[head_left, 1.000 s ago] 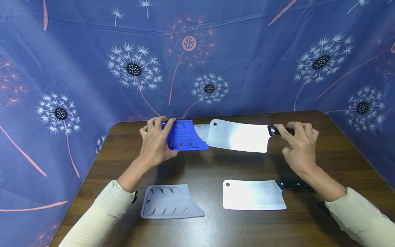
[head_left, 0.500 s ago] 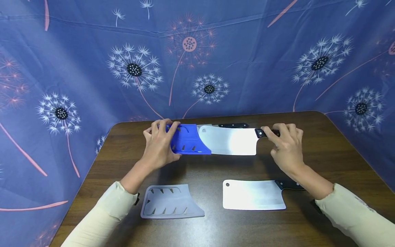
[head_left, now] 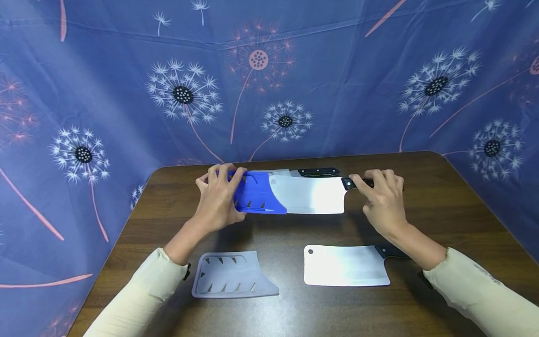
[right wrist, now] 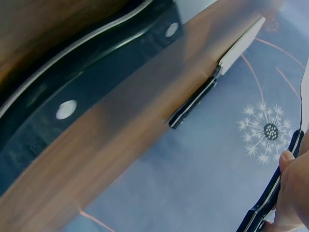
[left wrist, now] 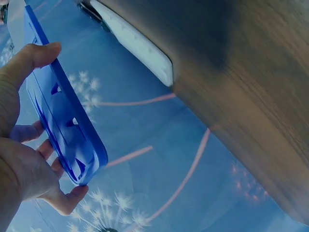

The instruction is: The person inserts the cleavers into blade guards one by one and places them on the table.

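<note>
My left hand (head_left: 216, 196) grips a blue blade guard (head_left: 258, 195) with triangular slots by its left end, above the table. In the left wrist view, the thumb and fingers spread around the edges of the blue guard (left wrist: 72, 121). My right hand (head_left: 384, 199) holds a cleaver (head_left: 313, 195) by its black riveted handle, blade pointing left. The blade's left end is covered by the guard's curved mouth; how deep it sits is hidden. The right wrist view shows the right hand (right wrist: 295, 186) wrapped around the cleaver's black handle (right wrist: 270, 193).
A second cleaver (head_left: 346, 266) lies at the front right, its handle partly behind the right forearm. A grey blade guard (head_left: 236, 276) lies at the front left. At the table's back edge is a black-handled knife (head_left: 318, 172) in a pale guard, partly hidden.
The cleaver has moved left and slightly down, from the guard's mouth to partly inside it. The left hand and blue guard have shifted slightly right and down.
</note>
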Action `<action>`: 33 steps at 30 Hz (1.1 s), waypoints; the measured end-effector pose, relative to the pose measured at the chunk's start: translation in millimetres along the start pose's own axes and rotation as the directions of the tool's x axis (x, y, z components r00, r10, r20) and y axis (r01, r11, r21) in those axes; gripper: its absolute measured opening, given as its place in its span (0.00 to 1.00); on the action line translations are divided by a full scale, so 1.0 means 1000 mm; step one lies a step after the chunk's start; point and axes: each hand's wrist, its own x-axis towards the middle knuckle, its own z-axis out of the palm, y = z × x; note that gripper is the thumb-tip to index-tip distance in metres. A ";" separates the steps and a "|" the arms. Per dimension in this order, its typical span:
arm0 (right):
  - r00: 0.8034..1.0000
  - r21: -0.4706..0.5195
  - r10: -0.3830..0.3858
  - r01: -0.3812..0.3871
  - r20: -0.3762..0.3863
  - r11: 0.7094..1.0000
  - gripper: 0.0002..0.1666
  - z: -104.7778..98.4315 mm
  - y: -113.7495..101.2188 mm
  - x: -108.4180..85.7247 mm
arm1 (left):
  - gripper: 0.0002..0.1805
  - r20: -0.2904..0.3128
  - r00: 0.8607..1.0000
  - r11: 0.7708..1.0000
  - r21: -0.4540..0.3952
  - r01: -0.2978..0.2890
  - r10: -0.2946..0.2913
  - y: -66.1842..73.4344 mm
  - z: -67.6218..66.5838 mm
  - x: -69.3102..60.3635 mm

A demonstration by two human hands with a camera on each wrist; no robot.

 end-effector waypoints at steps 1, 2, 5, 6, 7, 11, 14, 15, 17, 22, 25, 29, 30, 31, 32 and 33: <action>1.000 0.001 -0.010 0.010 -0.002 1.000 0.47 0.001 -0.001 0.001 | 0.56 0.005 1.000 1.000 0.000 -0.008 0.008 0.002 0.001 0.000; 1.000 0.001 -0.020 0.020 0.000 1.000 0.47 0.002 -0.002 0.002 | 0.56 0.010 1.000 1.000 -0.001 -0.016 0.016 0.004 0.001 0.001; 0.999 -0.001 -0.034 0.034 -0.001 0.999 0.47 0.005 -0.005 0.004 | 0.55 0.018 1.000 1.000 -0.003 -0.022 0.022 0.008 0.003 0.003; 0.999 -0.002 -0.033 0.033 -0.001 0.999 0.47 0.006 -0.006 0.004 | 0.55 0.016 1.000 1.000 -0.005 -0.018 0.018 0.009 0.004 0.003; 0.999 -0.002 -0.034 0.034 -0.001 0.999 0.46 0.007 -0.008 0.004 | 0.55 0.016 1.000 1.000 -0.006 -0.012 0.012 0.010 0.004 0.004; 1.000 0.001 -0.020 0.020 -0.007 1.000 0.46 0.011 -0.012 0.003 | 0.54 0.016 1.000 1.000 -0.012 0.007 -0.007 0.011 0.004 0.005; 1.000 0.009 -0.010 0.010 -0.009 1.000 0.45 0.013 -0.013 0.002 | 0.54 0.025 1.000 1.000 -0.011 0.012 -0.012 0.011 0.004 0.005; 1.000 0.010 -0.008 0.008 -0.007 1.000 0.45 0.013 -0.013 0.001 | 0.55 0.028 1.000 1.000 -0.009 0.013 -0.013 0.011 0.004 0.005; 1.000 0.008 -0.005 0.005 0.006 1.000 0.44 0.014 -0.013 0.001 | 0.55 0.032 0.999 1.000 -0.008 0.015 -0.015 0.011 0.004 0.005; 0.999 0.011 -0.023 0.022 0.025 1.000 0.44 0.017 -0.011 -0.001 | 0.58 0.059 0.998 0.999 -0.027 0.026 -0.024 0.012 0.006 0.003; 0.999 0.025 -0.042 0.042 0.017 0.999 0.45 0.018 -0.009 -0.002 | 0.58 0.073 0.997 0.999 -0.029 0.034 -0.032 0.013 0.007 0.003; 0.998 0.037 -0.069 0.069 -0.012 0.997 0.47 0.020 -0.007 -0.001 | 0.58 0.070 0.997 0.999 -0.023 0.038 -0.036 0.013 0.008 0.003; 0.997 0.038 -0.073 0.074 -0.019 0.997 0.47 0.021 -0.007 -0.001 | 0.58 0.067 0.997 0.999 -0.022 0.038 -0.037 0.014 0.008 0.004; 0.997 0.037 -0.076 0.077 -0.022 0.996 0.48 0.021 -0.006 -0.001 | 0.58 0.064 0.997 0.999 -0.020 0.037 -0.036 0.014 0.008 0.004; 0.997 0.032 -0.079 0.080 -0.021 0.996 0.48 0.021 -0.006 -0.001 | 0.58 0.062 0.997 0.999 -0.017 0.037 -0.036 0.014 0.008 0.004; 0.997 0.026 -0.081 0.081 -0.014 0.996 0.48 0.021 -0.006 -0.001 | 0.58 0.060 0.998 0.999 -0.015 0.036 -0.035 0.015 0.008 0.004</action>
